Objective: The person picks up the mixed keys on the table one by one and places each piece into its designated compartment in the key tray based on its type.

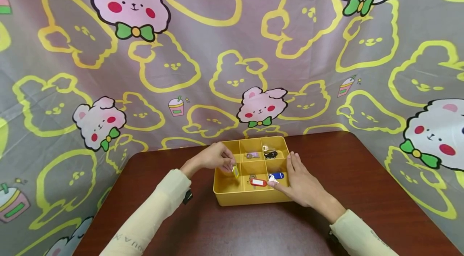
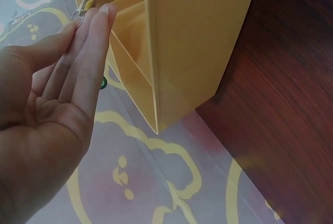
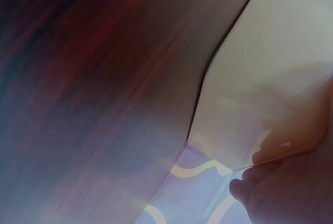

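My left hand is over the left side of a yellow divided box. Its thumb and fingers pinch the metal ring of a yellow key tag, which hangs down into the front left compartment. Along the box's right wall lies my right hand, fingers straight and thumb stretched over the front right compartment. Below the thumb are a white key tag and a blue key tag. A red key tag occupies the front middle compartment.
In the back middle compartment lies a purple key tag with a key. Dark small items fill part of the back right one. The box stands on a brown wooden table, close to a patterned cloth that hangs behind and at both sides.
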The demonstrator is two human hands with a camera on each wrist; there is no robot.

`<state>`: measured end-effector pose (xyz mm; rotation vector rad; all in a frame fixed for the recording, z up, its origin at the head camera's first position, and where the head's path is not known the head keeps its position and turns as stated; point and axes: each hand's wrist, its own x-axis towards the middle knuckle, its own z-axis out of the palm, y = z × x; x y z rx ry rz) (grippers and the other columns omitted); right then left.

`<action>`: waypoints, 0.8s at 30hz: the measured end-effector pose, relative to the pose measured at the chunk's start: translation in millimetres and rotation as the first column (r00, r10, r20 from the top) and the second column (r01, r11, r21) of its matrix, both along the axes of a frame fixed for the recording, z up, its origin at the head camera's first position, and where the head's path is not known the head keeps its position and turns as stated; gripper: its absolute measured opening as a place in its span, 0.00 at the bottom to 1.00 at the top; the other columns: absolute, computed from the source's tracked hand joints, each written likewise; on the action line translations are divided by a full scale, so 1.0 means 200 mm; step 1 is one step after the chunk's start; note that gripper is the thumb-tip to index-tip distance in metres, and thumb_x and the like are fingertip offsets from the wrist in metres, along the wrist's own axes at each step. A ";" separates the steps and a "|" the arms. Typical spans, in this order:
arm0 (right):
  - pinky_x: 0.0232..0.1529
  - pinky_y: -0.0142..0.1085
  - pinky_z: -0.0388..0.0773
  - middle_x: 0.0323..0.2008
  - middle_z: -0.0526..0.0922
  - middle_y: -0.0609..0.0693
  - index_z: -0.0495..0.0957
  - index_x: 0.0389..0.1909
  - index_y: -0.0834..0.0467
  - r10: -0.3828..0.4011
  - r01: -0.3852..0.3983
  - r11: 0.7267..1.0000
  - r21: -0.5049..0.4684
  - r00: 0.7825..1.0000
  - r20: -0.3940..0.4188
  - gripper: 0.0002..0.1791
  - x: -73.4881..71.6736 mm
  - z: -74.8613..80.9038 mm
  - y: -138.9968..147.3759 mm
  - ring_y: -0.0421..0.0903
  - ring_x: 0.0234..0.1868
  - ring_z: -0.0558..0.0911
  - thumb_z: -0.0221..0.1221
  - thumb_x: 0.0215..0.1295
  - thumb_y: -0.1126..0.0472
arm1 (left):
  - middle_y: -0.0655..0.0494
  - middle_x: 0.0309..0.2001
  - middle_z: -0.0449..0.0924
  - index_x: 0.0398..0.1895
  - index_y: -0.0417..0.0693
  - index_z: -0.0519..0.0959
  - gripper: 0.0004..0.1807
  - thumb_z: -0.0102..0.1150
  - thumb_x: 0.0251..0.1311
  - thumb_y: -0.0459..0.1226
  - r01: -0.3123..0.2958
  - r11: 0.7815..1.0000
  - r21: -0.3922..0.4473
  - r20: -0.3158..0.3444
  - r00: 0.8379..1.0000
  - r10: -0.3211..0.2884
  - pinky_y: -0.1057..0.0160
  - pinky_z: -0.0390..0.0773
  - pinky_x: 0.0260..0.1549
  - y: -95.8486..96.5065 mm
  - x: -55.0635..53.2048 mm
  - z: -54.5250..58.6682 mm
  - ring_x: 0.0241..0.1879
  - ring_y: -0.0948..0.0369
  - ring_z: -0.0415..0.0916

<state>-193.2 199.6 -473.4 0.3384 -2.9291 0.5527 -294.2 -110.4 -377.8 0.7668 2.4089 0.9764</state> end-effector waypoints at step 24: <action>0.80 0.61 0.60 0.84 0.44 0.71 0.49 0.81 0.74 -0.012 0.012 1.000 -0.001 1.000 0.015 0.68 0.00 0.00 0.00 0.69 0.85 0.48 0.49 0.66 0.18 | 0.46 0.36 0.92 0.44 0.34 0.89 0.08 0.62 0.71 0.29 -0.010 0.998 -0.067 -0.119 0.993 0.002 0.58 0.91 0.35 -0.02 0.01 -0.05 0.33 0.56 0.91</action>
